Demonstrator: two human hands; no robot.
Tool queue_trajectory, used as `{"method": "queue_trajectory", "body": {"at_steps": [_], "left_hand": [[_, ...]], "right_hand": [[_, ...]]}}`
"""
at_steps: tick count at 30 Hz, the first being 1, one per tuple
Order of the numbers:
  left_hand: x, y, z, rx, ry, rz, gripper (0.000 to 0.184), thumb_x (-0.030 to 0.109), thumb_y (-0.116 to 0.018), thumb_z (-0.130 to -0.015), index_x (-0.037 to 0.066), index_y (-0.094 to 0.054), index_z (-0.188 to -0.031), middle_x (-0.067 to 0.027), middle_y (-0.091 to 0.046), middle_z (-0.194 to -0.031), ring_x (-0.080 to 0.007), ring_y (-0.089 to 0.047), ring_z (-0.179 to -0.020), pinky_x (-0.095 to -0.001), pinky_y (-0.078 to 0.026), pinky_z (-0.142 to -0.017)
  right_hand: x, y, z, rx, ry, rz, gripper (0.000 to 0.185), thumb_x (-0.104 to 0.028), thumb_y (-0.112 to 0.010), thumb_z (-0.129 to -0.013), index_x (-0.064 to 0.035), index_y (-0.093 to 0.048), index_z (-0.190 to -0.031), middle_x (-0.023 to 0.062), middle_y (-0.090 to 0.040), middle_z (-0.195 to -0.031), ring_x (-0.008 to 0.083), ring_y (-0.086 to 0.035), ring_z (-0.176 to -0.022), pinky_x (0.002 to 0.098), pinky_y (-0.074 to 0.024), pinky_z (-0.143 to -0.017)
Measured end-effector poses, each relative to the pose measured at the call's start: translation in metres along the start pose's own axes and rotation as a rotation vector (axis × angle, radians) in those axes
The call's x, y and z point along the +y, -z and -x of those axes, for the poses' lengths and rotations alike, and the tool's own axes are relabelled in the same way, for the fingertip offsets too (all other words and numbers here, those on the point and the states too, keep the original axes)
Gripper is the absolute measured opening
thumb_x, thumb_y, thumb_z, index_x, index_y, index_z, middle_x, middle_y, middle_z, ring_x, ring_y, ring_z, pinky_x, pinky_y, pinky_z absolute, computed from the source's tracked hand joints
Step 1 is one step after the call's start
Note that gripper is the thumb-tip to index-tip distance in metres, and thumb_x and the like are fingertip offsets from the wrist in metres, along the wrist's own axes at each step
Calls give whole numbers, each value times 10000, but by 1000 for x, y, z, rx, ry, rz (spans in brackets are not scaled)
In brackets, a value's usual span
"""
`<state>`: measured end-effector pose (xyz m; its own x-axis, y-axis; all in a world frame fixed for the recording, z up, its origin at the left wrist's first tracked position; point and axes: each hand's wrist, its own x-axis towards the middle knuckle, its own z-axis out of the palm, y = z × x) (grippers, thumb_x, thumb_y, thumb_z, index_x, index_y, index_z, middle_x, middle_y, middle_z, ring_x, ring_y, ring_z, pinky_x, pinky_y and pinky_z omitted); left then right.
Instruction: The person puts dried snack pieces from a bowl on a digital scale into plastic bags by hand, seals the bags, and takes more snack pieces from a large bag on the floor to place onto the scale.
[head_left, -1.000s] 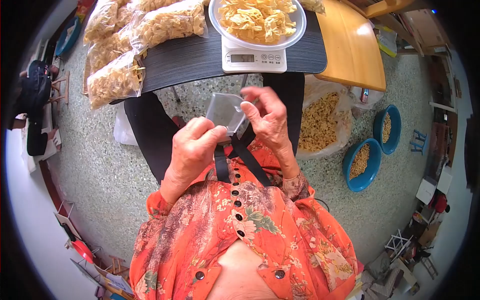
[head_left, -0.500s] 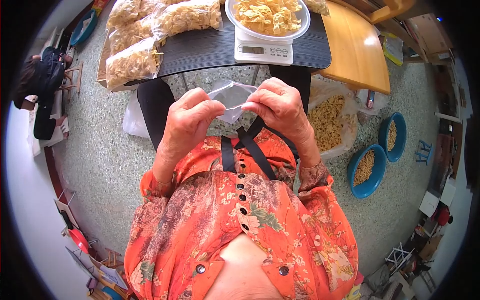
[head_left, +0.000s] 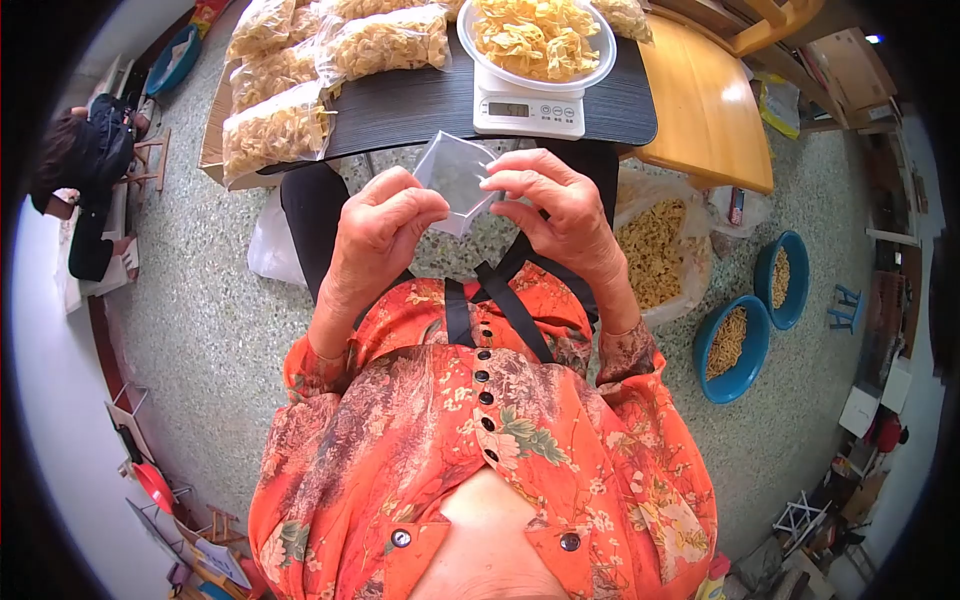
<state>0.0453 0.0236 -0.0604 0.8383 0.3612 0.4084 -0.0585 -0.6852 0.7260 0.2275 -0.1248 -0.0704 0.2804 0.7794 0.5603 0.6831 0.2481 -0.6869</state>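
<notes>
A clear plastic bag (head_left: 455, 178) with its mouth spread is held between my two hands, above my lap. My left hand (head_left: 385, 225) pinches its left edge. My right hand (head_left: 560, 210) grips the right edge between thumb and fingers. Just beyond, on the dark table (head_left: 400, 108), a white digital scale (head_left: 530, 112) bears a bowl (head_left: 607, 62) of pale yellow dried pieces (head_left: 535, 38). Its display digits are too blurred to read. Filled clear bags (head_left: 275, 130) of similar pieces lie at the table's left.
A wooden surface (head_left: 700, 105) adjoins the table on the right. Below it stands a large open bag (head_left: 655, 250) of yellow pieces, beside two blue basins (head_left: 765, 345) with contents. Another person (head_left: 95, 180) sits at the far left. A blue stool (head_left: 846, 307) is at the right.
The bag, earlier held mainly by my left hand, is now gripped by both hands and its mouth is spread. The view has shifted slightly, moving the table and scale rightward.
</notes>
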Motion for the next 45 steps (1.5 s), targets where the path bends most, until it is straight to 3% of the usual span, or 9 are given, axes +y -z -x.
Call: {"method": "queue_trajectory", "body": {"at_steps": [4,17,21,25,28,30,34,38,45], "left_hand": [[-3,-1,-3,-11,19,47,160,-21,-774,-775,24,-704,-912,-92,-607,-794,-249,-639,-711,-328,-515,-626],[5,-13,1,-148,90,92,155,31,-761,-820,10,-688,-955,-106,-644,-881,-269,-668,-771,-342,-538,-675],[1,-18,6,-164,154,178,143,-12,-744,-845,-11,-704,-982,-61,-622,-865,-144,-637,-702,-263,-516,-622],[-4,-17,12,-189,226,239,125,-13,-727,-870,-19,-708,-994,-45,-607,-858,-110,-626,-694,-246,-514,-617],[-6,-18,16,-213,239,216,120,-28,-732,-853,-10,-720,-971,-49,-596,-824,-122,-621,-685,-258,-505,-609],[-1,-19,17,-152,233,151,116,16,-757,-819,42,-724,-927,-84,-578,-774,-237,-637,-703,-343,-495,-625],[9,-20,18,-142,187,48,137,-59,-749,-773,27,-709,-872,-69,-545,-724,-205,-608,-639,-320,-473,-578],[17,-22,17,-155,59,-57,178,-80,-735,-736,37,-703,-867,-80,-551,-723,-241,-607,-619,-339,-475,-553],[17,-24,23,-94,129,-53,152,-9,-726,-750,70,-692,-874,-88,-565,-758,-297,-645,-686,-383,-513,-592]], "right_hand": [[9,1,2,-67,31,12,192,-37,-783,-772,-68,-698,-942,93,-677,-863,284,-684,-846,359,-562,-698],[0,-12,14,-25,60,149,173,30,-689,-763,-59,-646,-906,94,-641,-863,295,-651,-826,380,-548,-717],[-3,-11,17,-58,70,156,192,26,-680,-760,-54,-652,-933,89,-639,-886,294,-646,-843,382,-554,-738],[-4,-12,19,-67,72,149,205,20,-689,-751,-54,-654,-939,91,-639,-892,294,-645,-852,381,-555,-738],[-4,-13,20,-77,80,140,195,21,-691,-758,-55,-654,-934,94,-640,-897,290,-650,-845,380,-556,-732],[-5,-12,20,-96,54,108,193,-14,-733,-766,-64,-655,-936,91,-640,-896,287,-655,-831,379,-555,-724],[-20,-8,6,129,-64,145,306,-97,-834,-742,-78,-698,-1015,83,-645,-942,287,-668,-787,365,-552,-680],[-15,-9,1,-51,-178,385,273,-65,-805,-766,-71,-697,-1016,82,-665,-977,289,-682,-802,359,-554,-678],[-2,-24,8,105,-133,149,138,-16,-730,-817,-55,-684,-941,88,-642,-833,307,-681,-791,374,-558,-681]]}}
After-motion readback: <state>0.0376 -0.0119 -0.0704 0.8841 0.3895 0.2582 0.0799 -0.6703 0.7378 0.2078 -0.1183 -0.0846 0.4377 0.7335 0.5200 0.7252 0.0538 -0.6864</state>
